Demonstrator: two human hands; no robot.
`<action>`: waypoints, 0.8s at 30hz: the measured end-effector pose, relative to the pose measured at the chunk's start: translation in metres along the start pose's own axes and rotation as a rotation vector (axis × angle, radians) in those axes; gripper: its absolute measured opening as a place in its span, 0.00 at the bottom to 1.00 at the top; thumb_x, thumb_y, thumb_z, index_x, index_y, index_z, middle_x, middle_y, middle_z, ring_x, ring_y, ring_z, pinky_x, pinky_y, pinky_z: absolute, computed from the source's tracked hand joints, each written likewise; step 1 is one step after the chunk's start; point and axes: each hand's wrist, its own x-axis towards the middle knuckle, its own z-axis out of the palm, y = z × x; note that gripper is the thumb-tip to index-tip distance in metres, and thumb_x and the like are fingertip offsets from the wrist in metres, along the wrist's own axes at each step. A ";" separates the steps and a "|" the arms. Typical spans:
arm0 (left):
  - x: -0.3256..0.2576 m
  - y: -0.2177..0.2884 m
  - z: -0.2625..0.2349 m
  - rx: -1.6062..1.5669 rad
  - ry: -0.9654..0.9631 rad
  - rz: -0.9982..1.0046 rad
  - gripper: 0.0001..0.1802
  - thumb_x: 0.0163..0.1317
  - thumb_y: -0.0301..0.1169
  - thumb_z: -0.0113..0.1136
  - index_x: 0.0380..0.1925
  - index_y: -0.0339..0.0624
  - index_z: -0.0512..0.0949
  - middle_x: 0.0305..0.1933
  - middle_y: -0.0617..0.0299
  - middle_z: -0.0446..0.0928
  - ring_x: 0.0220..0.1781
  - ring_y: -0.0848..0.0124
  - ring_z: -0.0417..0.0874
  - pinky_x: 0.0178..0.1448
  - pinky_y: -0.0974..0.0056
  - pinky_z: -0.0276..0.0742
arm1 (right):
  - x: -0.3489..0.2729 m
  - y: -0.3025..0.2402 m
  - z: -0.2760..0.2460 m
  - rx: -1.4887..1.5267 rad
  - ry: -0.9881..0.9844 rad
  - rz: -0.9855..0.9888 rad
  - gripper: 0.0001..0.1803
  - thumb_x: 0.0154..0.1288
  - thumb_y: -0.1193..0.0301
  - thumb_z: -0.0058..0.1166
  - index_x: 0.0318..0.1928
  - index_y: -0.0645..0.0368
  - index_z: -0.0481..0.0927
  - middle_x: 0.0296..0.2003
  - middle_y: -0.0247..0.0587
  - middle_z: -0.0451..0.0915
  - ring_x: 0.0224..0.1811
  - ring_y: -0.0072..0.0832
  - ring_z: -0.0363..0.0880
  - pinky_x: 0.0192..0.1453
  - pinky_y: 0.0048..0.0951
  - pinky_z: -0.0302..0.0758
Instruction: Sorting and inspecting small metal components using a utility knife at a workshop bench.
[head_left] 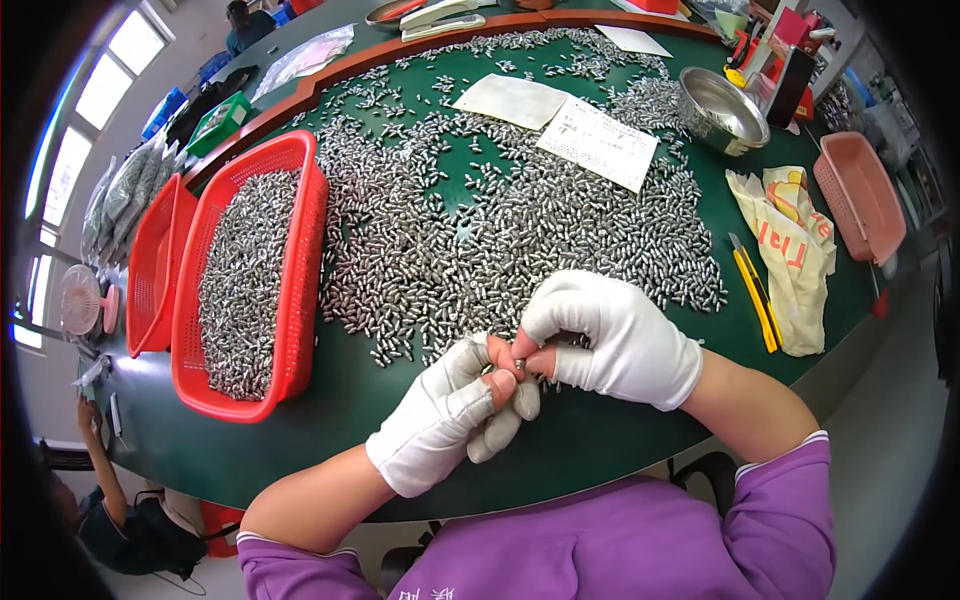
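Both my hands wear white gloves with bare thumb and index fingertips. They meet at the near edge of a wide heap of small silvery metal pieces (pixel 470 270). Between the fingertips sits one small metal piece (pixel 519 364), partly covered by the fingers. My left hand (pixel 450 410) pinches it from the left, its other fingers curled beneath. From the right, my right hand (pixel 605 340) closes thumb and index finger on the same piece. The exact shape of the held piece is too small to make out.
A red basket (pixel 308 250) full of the same pieces stands left, another red basket (pixel 152 290) beside it. Paper sheets (pixel 598 140) lie on the heap. At right are a metal bowl (pixel 722 108), a yellow cutter (pixel 757 298), a cloth bag (pixel 795 270) and a pink basket (pixel 862 195).
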 end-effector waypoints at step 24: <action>0.001 -0.001 0.001 0.004 0.008 0.027 0.15 0.72 0.43 0.57 0.47 0.46 0.70 0.38 0.61 0.77 0.22 0.78 0.69 0.25 0.73 0.63 | 0.001 -0.001 0.000 -0.221 0.059 -0.232 0.11 0.54 0.74 0.66 0.39 0.53 0.85 0.35 0.37 0.81 0.37 0.38 0.81 0.40 0.36 0.79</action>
